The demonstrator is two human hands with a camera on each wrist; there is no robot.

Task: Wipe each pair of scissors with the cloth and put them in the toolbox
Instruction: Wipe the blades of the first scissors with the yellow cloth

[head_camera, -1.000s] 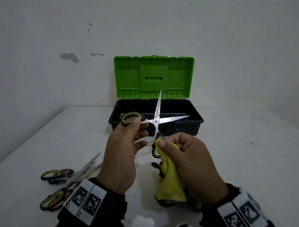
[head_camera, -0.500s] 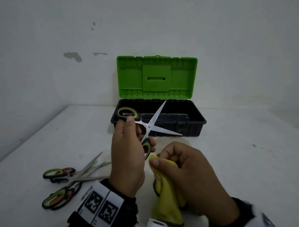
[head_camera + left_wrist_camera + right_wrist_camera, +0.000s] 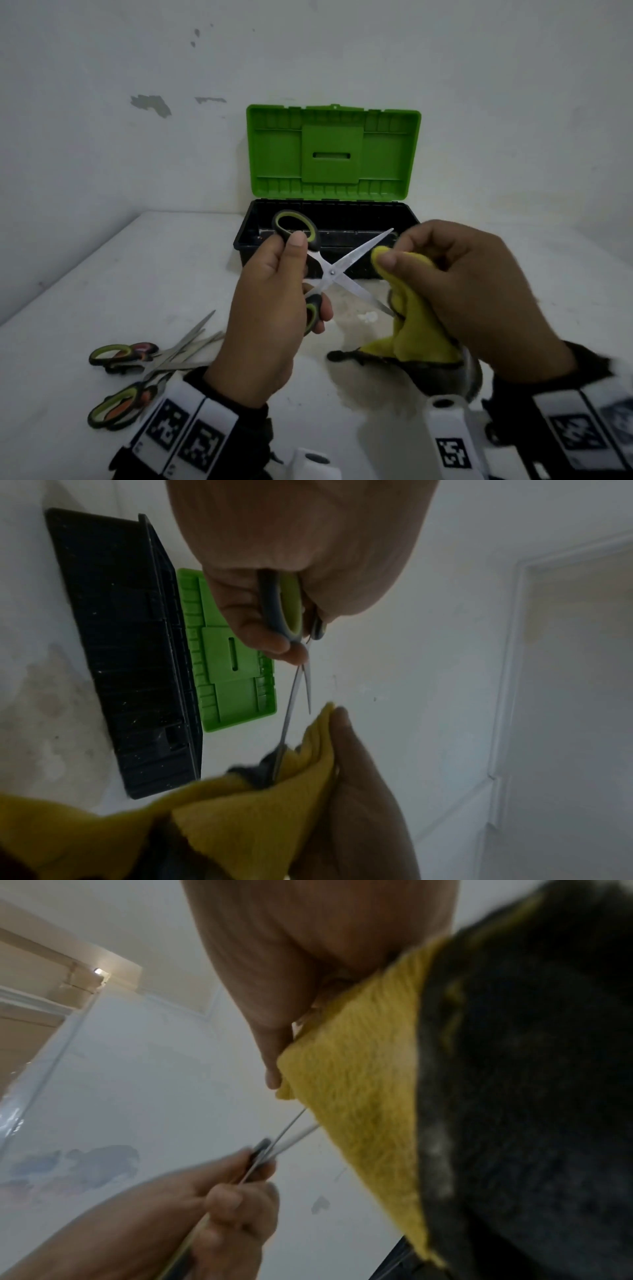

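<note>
My left hand point(image 3: 274, 301) grips the green-and-black handles of a pair of scissors point(image 3: 342, 270), whose blades are spread wide in front of the toolbox. My right hand point(image 3: 455, 287) pinches a yellow-and-grey cloth point(image 3: 411, 329) and holds it against the right side of the blades. In the left wrist view the cloth point(image 3: 246, 821) meets the longer blade of the scissors point(image 3: 287, 718). In the right wrist view the cloth point(image 3: 359, 1096) covers the blade tips. The black toolbox point(image 3: 404, 212) stands open behind, its green lid point(image 3: 332, 154) upright against the wall.
Several more scissors point(image 3: 137, 363) with green and orange handles lie in a pile on the white table point(image 3: 102, 281) at the lower left. The wall stands close behind the toolbox. A small white scrap point(image 3: 368, 317) lies on the table under the blades.
My right hand has lifted the cloth from below the scissors up to the blades on the right. My left hand has turned the scissors so the blades point right.
</note>
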